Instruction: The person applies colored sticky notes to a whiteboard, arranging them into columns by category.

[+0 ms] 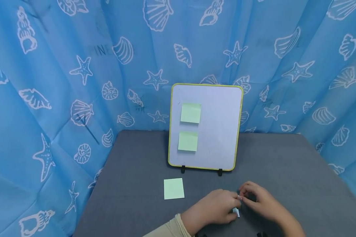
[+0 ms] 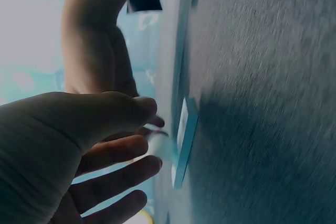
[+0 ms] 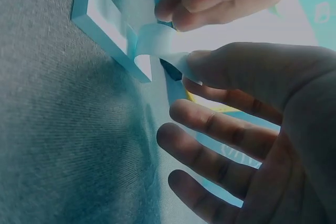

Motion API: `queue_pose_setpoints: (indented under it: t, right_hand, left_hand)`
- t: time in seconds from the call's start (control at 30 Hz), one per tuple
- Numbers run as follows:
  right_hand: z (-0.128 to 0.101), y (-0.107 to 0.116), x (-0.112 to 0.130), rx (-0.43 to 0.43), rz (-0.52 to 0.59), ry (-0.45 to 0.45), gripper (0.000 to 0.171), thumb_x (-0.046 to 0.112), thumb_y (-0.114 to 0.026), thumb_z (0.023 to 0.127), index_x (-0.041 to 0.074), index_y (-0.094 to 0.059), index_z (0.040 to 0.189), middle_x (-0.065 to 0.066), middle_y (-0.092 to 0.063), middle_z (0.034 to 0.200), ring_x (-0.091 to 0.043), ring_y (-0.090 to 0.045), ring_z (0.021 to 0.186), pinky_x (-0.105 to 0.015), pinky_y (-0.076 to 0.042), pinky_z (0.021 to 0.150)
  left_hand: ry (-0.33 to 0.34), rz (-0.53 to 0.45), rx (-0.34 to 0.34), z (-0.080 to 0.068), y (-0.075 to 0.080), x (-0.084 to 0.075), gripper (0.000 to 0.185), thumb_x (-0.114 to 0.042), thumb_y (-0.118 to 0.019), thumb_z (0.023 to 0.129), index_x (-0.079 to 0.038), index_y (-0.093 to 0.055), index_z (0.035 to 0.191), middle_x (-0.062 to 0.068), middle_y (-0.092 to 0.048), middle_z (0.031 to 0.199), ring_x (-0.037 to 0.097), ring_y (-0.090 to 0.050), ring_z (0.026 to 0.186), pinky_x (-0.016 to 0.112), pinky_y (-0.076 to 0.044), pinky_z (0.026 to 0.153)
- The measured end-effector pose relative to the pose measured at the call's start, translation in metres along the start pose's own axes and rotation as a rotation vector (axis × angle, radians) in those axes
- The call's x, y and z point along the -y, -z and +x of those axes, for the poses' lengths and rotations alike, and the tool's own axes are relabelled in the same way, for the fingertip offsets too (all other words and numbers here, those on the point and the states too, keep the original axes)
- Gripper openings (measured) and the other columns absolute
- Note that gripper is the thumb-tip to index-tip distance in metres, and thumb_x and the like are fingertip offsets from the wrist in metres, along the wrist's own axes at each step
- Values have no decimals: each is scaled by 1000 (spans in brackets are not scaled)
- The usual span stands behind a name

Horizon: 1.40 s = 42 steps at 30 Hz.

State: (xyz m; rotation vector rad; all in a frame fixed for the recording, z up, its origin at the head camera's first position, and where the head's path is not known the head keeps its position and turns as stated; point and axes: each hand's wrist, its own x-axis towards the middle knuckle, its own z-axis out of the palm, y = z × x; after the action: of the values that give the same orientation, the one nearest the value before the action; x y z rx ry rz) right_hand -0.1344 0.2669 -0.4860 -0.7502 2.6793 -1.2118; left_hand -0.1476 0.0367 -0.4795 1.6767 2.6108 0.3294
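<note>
Looking down from the head view, I see my left hand (image 1: 213,207) and right hand (image 1: 259,200) close together over the grey table (image 1: 130,184), with only a scrap of pale paper showing. The right wrist view shows more: my right thumb and forefinger pinch a sticky note (image 3: 157,43) curling up off the note pad (image 3: 107,24), left fingers (image 3: 210,1) on it too. Two notes sit on the whiteboard (image 1: 219,131).

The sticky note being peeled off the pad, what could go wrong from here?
The sticky note already curls between both hands' fingertips; it may crease, or fold onto its own glue. The pad is not pinned down, so it could lift or slide across the table. The propped whiteboard might tip if pressed hard.
</note>
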Motion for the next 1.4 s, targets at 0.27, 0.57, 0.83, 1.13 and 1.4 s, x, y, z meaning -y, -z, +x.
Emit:
queue_pose_setpoints:
  t: [0.27, 0.57, 0.83, 1.13, 1.4]
  right_hand:
    - [0, 1, -2, 7, 4, -38, 5, 13, -68, 104, 14, -71, 100, -7, -65, 109, 2, -60, 86, -28, -55, 72]
    - [2, 0, -2, 25, 42, -99, 7, 16, -68, 105, 11, -72, 103, -8, -67, 111, 0, -60, 86, -28, -54, 72]
    - [6, 3, 2, 22, 71, -159, 11, 17, -68, 105, 7, -72, 102, -13, -68, 114, 0, -62, 87, -28, -57, 74]
    - [7, 9, 4, -35, 8, -175, 10, 17, -68, 105, 9, -73, 101, -10, -69, 112, 0, -62, 85, -28, -56, 73]
    - [10, 15, 4, -68, -21, -210, 10, 17, -69, 105, 11, -75, 99, -10, -69, 113, 0, -62, 86, -28, -57, 74]
  left_hand:
    - [9, 106, 83, 4, -8, -5, 13, -36, -70, 104, -34, -81, 110, -18, -68, 100, -3, -53, 76, 14, -41, 62]
    - [42, 65, 124, 2, -14, -5, 15, -36, -71, 104, -32, -81, 113, -17, -67, 103, -6, -51, 79, 12, -46, 66]
    - [39, 111, 59, 0, -17, -5, 13, -36, -70, 105, -32, -81, 110, -15, -68, 102, -3, -51, 78, 15, -44, 65]
    - [51, 142, 61, 2, -15, -6, 13, -36, -70, 104, -33, -82, 107, -15, -66, 95, -1, -46, 71, 18, -39, 59]
    - [57, 162, 41, 5, -17, -7, 11, -35, -71, 104, -35, -82, 105, -16, -64, 90, -1, -44, 67, 18, -37, 55]
